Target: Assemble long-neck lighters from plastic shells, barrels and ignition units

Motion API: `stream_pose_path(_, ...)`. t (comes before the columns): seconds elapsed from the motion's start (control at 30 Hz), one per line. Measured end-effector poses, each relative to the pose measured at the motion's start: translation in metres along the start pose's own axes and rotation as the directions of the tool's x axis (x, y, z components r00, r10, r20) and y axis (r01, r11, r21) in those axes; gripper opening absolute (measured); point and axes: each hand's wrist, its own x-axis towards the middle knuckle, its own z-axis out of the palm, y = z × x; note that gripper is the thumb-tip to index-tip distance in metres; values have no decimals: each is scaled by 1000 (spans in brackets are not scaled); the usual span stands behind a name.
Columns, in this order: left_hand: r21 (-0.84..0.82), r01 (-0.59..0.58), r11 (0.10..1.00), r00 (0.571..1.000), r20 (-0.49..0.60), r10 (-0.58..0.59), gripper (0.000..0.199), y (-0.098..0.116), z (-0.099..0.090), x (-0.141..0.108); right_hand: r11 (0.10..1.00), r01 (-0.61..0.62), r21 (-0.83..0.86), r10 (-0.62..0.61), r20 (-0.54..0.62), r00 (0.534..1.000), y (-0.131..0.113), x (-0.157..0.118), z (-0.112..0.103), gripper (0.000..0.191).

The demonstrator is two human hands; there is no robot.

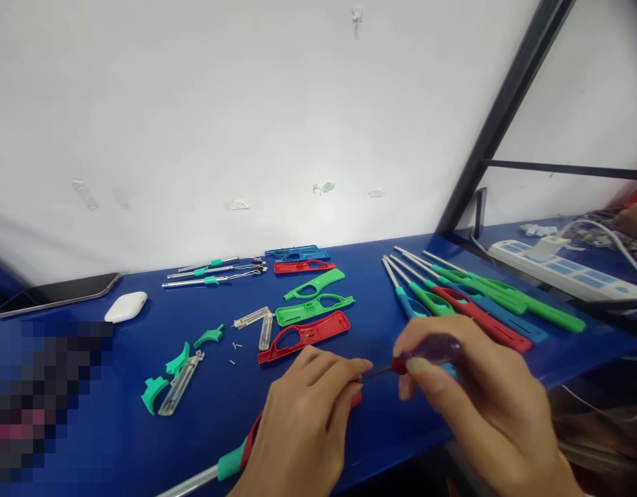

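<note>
My right hand [484,407] is closed round the dark handle of a screwdriver [435,349], its shaft pointing left. My left hand [308,414] grips a red long-reach lighter [251,439] with a teal collar and metal tube, its body mostly hidden under the fingers. The screwdriver's tip meets the left fingertips, and what it touches there is hidden. Beyond my left hand lie a red handle shell [310,335], a green handle shell [315,310] and a clear fuel tank [265,331]. Small screws [237,345] and teal triggers [178,359] are scattered to the left.
Several whole lighters [484,314] lie fanned out at right. Metal tubes with wires [209,280], a phone [56,295] and a white earbud case [126,307] are at back left. A power strip [571,269] stands beyond the black frame [504,117], near another person's hand [633,221].
</note>
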Motion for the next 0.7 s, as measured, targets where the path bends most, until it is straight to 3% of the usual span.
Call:
stream_pose_path(0.17, 135, -106, 985, 994, -10, 109, 29, -7, 12, 1, 995, 77, -67, -68, 133, 989, -1, 3, 4, 8)
stream_pose_path(0.7, 220, -28, 975, 998, 64, 14, 38, -17, 17, -5, 1000, -18, -4, 18, 155, 988, 11, 4, 11, 9)
